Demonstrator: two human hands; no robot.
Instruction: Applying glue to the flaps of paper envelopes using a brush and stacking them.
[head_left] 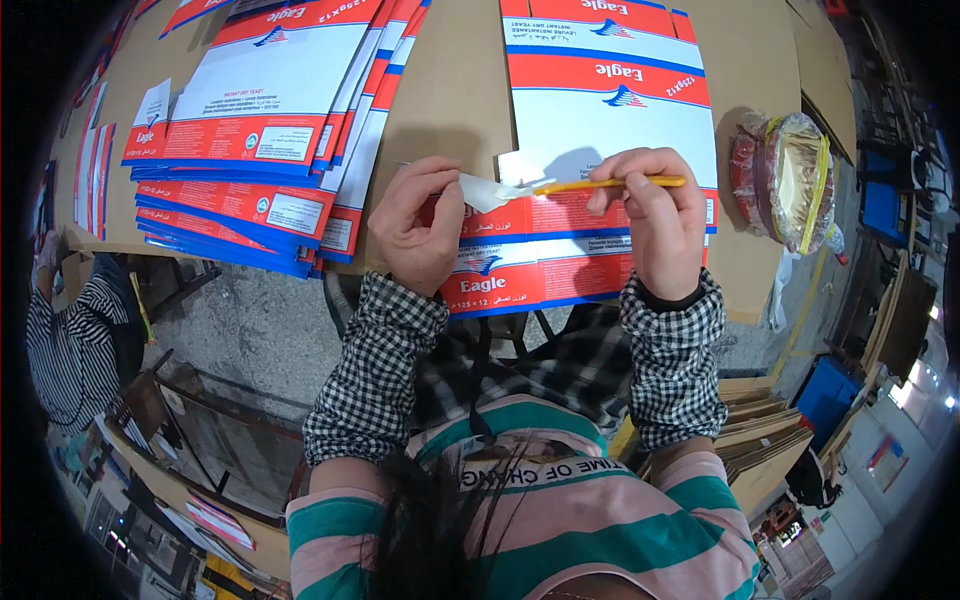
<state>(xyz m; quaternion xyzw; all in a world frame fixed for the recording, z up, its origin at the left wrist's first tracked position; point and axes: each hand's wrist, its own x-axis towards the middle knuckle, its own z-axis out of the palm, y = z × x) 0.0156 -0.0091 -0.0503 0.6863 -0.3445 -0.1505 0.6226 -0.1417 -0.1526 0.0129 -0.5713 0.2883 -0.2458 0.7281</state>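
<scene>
In front of me lies a flat printed carton [610,130], white, red and blue. My left hand [412,222] is closed, thumb against fingers, on a small white card flap [484,193] near the carton's left edge. I cannot tell whether that flap is joined to the carton. In my right hand [655,205] is a thin paintbrush [580,186] with a yellow handle, held level above the carton. Its pale tip points left and meets the flap. A tub of pale paste [798,182], wrapped in clear plastic with a yellow band, stands to the right.
To the left rises a pile of similar flat cartons [250,150], fanned unevenly along the brown table [440,75]. At the far left is another person in striped clothing [85,340]. Brown cardboard sheets [755,435] stand low at the right, near a blue crate [828,398].
</scene>
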